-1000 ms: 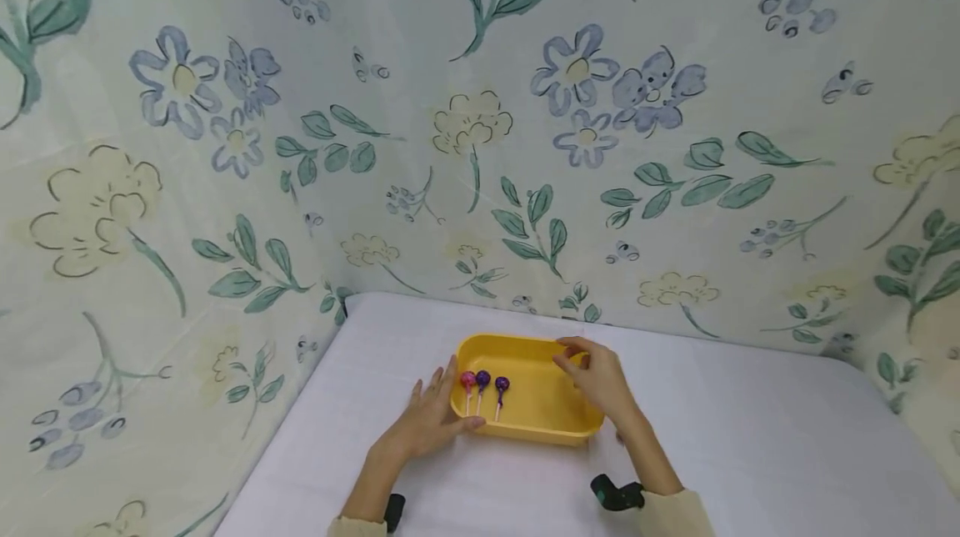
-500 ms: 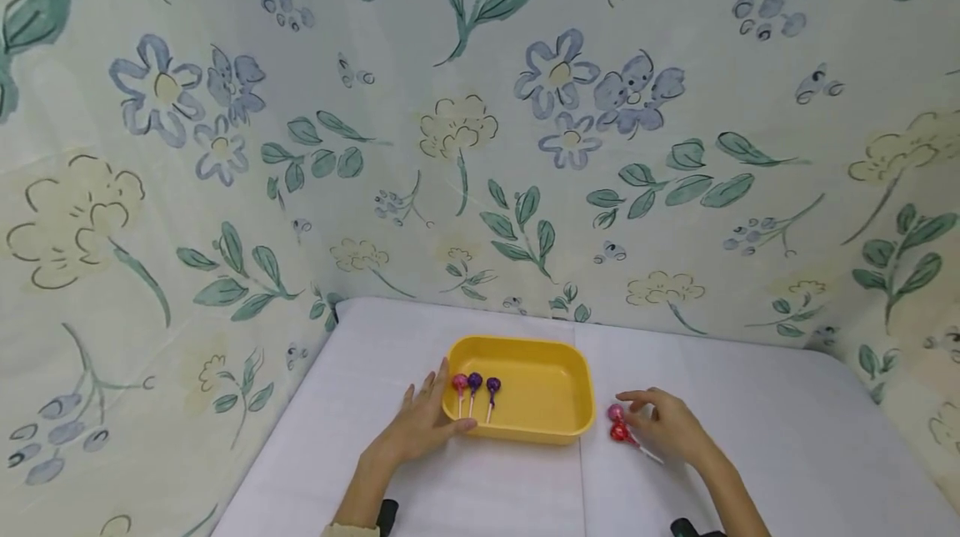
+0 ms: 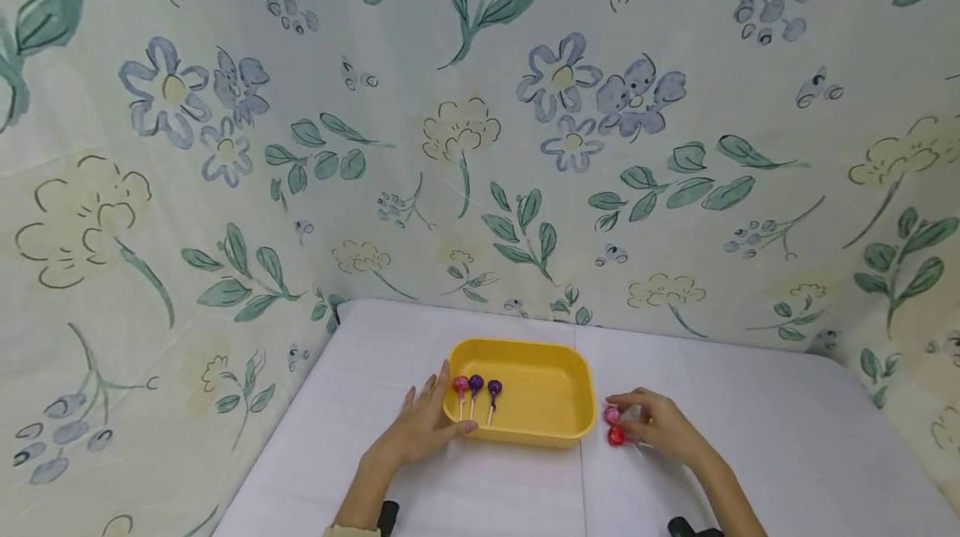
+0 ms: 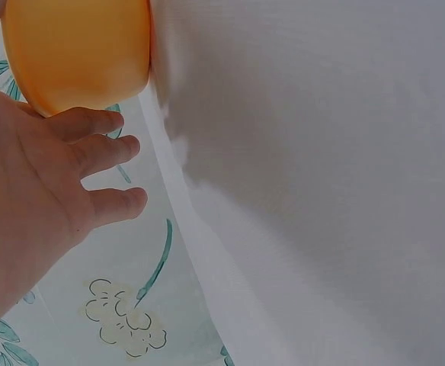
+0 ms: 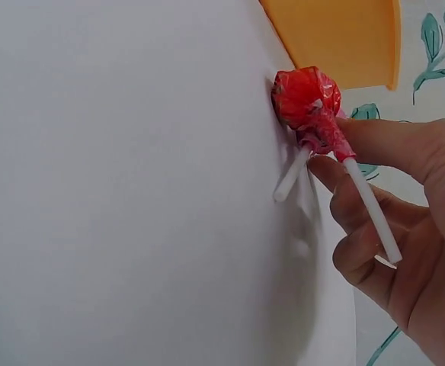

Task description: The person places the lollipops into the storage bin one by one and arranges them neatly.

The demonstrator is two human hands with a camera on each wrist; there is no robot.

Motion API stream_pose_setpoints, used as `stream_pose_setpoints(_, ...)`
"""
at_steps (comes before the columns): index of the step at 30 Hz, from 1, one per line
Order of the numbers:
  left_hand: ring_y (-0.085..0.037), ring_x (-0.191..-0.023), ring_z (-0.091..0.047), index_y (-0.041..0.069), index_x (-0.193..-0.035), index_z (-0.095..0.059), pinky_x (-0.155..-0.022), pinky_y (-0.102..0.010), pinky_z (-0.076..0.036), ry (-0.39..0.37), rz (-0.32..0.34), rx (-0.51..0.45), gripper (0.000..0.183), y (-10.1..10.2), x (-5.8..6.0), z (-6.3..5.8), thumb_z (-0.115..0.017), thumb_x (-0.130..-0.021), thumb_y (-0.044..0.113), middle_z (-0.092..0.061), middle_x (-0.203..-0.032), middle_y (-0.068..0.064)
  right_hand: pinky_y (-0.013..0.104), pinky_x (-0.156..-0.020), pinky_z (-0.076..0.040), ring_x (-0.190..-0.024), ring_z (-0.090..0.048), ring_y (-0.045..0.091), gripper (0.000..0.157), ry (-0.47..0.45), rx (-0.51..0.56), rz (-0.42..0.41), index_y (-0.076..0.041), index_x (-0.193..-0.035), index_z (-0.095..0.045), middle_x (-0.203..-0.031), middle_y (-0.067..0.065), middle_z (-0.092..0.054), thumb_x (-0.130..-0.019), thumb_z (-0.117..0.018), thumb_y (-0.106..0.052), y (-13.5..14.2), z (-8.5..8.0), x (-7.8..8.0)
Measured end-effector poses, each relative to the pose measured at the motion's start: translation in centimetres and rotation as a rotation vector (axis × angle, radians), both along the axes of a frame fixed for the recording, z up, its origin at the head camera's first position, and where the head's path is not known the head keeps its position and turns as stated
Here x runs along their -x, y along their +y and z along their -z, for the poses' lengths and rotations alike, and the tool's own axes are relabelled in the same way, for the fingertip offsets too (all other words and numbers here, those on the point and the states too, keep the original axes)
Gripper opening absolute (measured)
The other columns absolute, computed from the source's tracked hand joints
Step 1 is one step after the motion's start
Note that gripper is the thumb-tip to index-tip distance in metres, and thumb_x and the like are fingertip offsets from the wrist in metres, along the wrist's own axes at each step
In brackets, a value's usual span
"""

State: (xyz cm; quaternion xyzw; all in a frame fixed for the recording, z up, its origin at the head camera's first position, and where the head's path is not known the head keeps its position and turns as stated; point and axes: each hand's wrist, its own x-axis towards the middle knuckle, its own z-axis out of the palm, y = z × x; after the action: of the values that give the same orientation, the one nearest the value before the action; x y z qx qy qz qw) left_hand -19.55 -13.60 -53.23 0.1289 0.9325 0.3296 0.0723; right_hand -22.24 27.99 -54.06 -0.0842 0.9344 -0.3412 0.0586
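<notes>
A yellow tray (image 3: 543, 391) lies on the white table, with a pink lollipop (image 3: 461, 384) and two purple lollipops (image 3: 494, 388) in its left part. At the tray's left end rests my left hand (image 3: 423, 424), fingers extended along the outside and thumb at the front rim. To the right of the tray, my right hand (image 3: 663, 429) pinches a second pink lollipop (image 3: 612, 415) between thumb and fingers. A red lollipop (image 5: 306, 95) lies right beside it, its white stick angled across the hand in the right wrist view. That red candy hides most of the pink one there.
The table (image 3: 465, 495) is covered in white cloth with a crease right of the tray. A flower-patterned cloth (image 3: 465, 187) hangs behind it and on the left side. Dark wrist straps (image 3: 387, 516) show at the bottom edge.
My right hand has gone from above the tray's right end to the lollipops on the table, and its fingers have closed in on the pink one. My left hand stays at the tray.
</notes>
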Motion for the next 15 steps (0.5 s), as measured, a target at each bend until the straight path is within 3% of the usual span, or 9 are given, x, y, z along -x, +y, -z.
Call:
stream_pose_setpoints(6,-0.041,-0.160,-0.018,0.013,-0.168,-0.001,-0.130,-0.065,-0.003,0.001,-0.004,-0.002,0.110,0.04,-0.02,-0.17,-0.064,-0.094,0.064,-0.017,-0.173,-0.014,0.021,-0.052,-0.046,-0.067,-0.050,0.013,0.028,-0.016,0.018,-0.068,-0.012,-0.116,-0.078,-0.100,0.001,-0.067,-0.088,-0.081,-0.011,-0.17,-0.53,0.40)
stream_pose_setpoints(10,-0.042,-0.160,-0.017,0.014,-0.168,-0.001,-0.130,-0.065,-0.003,-0.001,-0.005,0.001,0.110,0.09,-0.04,-0.08,-0.064,-0.094,0.064,-0.018,-0.173,-0.014,0.021,-0.052,-0.044,-0.067,-0.049,0.015,0.026,-0.036,0.028,-0.037,-0.012,-0.112,-0.079,-0.098,-0.001,-0.068,-0.086,-0.083,-0.014,-0.31,-0.47,0.37)
stream_pose_setpoints(15,-0.041,-0.160,-0.017,0.013,-0.168,-0.002,-0.130,-0.065,-0.004,-0.006,-0.006,-0.001,0.110,0.13,-0.07,-0.05,-0.064,-0.094,0.064,-0.015,-0.174,-0.013,0.020,-0.053,-0.043,-0.069,-0.050,0.013,0.025,0.025,0.011,0.007,-0.014,-0.109,-0.079,-0.101,-0.001,-0.073,-0.085,-0.084,-0.014,-0.04,-0.08,0.45)
